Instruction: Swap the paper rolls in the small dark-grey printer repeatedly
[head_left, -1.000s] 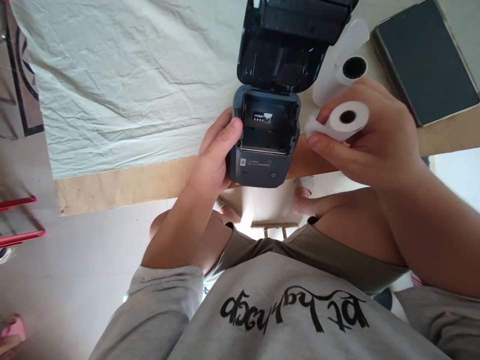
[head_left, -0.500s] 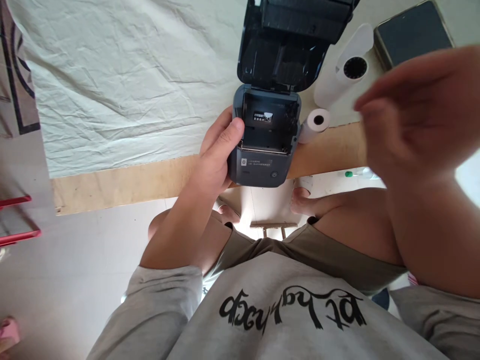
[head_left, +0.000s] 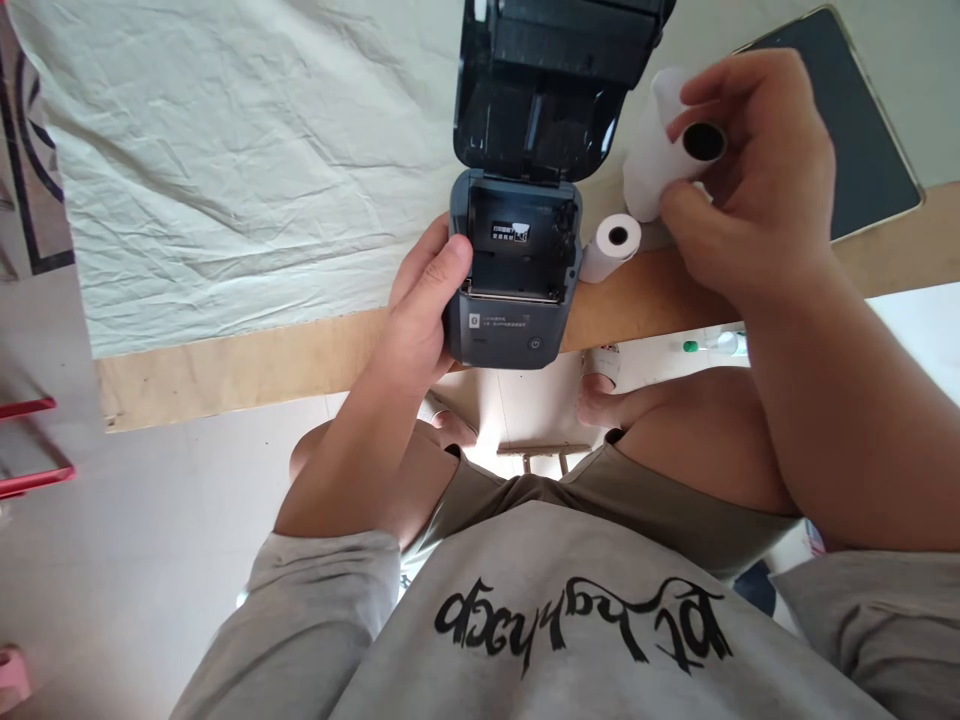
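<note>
Soft light, bright floor (head_left: 521,405), stretched edges

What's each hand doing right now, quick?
Left hand: closed, holding the dark printer.
Right hand: curled around the larger paper roll; firm grip cannot be told.

Printer (head_left: 499,335) dark blue-grey (lid (head_left: 540,115) black); large roll (head_left: 651,172), small roll (head_left: 602,257) white; cloth (head_left: 255,180) pale green.

A pale cloth (head_left: 247,170) (wrinkled) lies on the table (head_left: 225,385) — a tablet (head_left: 862,140), too.
</note>
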